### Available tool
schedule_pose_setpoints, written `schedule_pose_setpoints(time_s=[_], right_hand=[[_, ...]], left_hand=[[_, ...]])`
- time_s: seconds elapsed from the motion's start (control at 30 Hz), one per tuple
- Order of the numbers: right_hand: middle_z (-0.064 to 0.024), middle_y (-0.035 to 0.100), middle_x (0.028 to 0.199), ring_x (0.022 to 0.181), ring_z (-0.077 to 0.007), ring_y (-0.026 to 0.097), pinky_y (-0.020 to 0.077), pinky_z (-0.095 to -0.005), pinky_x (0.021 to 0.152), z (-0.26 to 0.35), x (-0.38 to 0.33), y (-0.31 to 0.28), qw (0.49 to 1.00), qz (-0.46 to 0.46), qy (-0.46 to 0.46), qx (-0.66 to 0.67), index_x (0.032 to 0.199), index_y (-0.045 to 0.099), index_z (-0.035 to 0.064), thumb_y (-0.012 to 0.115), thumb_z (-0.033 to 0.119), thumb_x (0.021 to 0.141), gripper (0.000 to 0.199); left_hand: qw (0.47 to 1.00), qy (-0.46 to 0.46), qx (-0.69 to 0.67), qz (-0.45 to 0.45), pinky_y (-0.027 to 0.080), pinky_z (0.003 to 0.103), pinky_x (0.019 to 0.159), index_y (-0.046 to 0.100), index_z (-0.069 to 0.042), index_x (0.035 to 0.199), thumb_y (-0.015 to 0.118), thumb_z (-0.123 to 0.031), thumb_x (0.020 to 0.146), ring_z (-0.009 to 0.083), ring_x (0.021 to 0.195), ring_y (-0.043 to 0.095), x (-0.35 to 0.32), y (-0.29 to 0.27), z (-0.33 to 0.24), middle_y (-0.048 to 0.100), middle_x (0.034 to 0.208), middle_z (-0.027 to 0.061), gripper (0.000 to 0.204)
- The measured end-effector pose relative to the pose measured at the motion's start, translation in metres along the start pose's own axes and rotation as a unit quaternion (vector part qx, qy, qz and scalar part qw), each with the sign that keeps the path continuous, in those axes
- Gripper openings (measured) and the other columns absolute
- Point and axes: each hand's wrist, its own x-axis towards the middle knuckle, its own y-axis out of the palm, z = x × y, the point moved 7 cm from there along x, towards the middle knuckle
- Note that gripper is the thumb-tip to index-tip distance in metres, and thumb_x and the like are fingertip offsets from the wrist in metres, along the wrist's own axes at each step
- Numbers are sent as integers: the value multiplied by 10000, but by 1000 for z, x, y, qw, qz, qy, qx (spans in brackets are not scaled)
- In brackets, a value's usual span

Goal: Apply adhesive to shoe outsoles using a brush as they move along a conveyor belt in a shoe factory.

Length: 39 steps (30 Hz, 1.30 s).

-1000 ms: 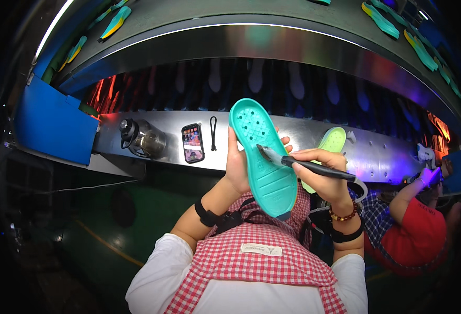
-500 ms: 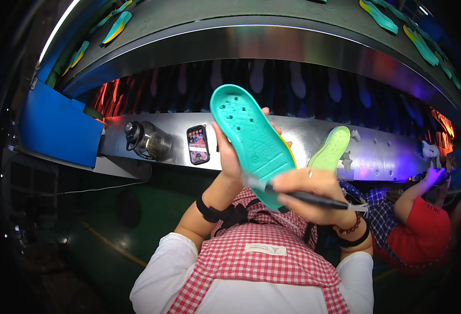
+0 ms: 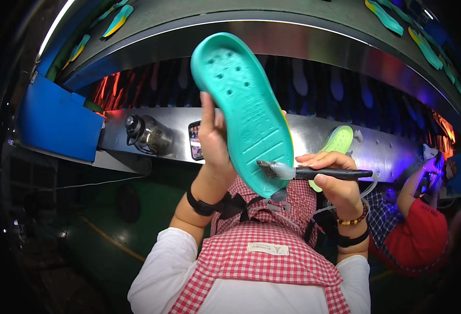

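My left hand (image 3: pixel 214 138) grips a teal shoe sole (image 3: pixel 248 118) by its left edge, holding it up over the bench. The sole has small round holes at its far end, grooves near its lower end and a yellow strip along its right side. In my right hand (image 3: pixel 337 183) is a black-handled brush (image 3: pixel 324 173), held level with its bristles on the grooved end of the sole. A thin clear tube runs from the handle's end toward my wrist. Some fingers of my left hand are hidden behind the sole. A pale green sole (image 3: pixel 340 140) lies beyond my right hand.
A phone (image 3: pixel 194 141) and a dark clear bottle (image 3: pixel 154 137) rest on the metal bench (image 3: pixel 180 118). Above it is a conveyor belt (image 3: pixel 188 13) bearing several teal and yellow soles (image 3: pixel 118 21). A person in red (image 3: pixel 421 230) works at the right.
The teal sole has risen and come closer to view, its far end now higher. The brush has moved from the sole's left edge onto its grooved end and turned level.
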Motion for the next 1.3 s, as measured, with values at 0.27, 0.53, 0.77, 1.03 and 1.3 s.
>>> schedule_pose_setpoints(time_s=[0.27, 0.53, 0.77, 1.03, 1.3], right_hand=[[-162, 602, 997, 959, -190, 580, 453, -292, 862, -5, -6, 24, 999, -11, 1, -50, 978, 567, -56, 560, -59, 785, 193], [-173, 625, 943, 911, -238, 610, 474, -317, 824, 16, 6, 35, 981, 38, -46, -184, 918, 613, -44, 601, -75, 715, 206], [-172, 639, 920, 877, -249, 624, 485, -331, 803, 33, 21, 21, 966, 52, -61, -246, 872, 640, -30, 645, -59, 662, 212], [-149, 655, 875, 850, -255, 643, 508, -316, 765, 31, 3, 58, 941, 185, -55, -277, 867, 643, -7, 661, -29, 674, 195], [-130, 658, 895, 840, -233, 644, 504, -297, 749, 38, 16, 38, 930, 221, -37, -290, 873, 657, 29, 671, 5, 699, 176]], left_hand=[[997, -56, -46, 9, 382, 459, 938, 377, 21, 1261, 262, -451, 906, 330, 1062, 510, -24, -4, 39, 488, 1184, 218, 602], [995, -39, -84, 47, 433, 390, 894, 447, 34, 1201, 340, -372, 913, 274, 995, 568, -4, -15, 34, 556, 1116, 188, 510], [995, -66, -69, 32, 443, 391, 893, 456, 36, 1193, 364, -360, 901, 267, 986, 576, -3, -15, 30, 555, 1115, 189, 500], [985, -152, -78, 29, 356, 559, 929, 349, -3, 1300, 325, -459, 877, 391, 1094, 482, 0, -10, 33, 415, 1265, 245, 622], [933, -342, 93, 69, 475, 302, 807, 492, 50, 1157, 489, -261, 866, 204, 915, 596, -14, -16, 56, 581, 1061, 167, 426]])
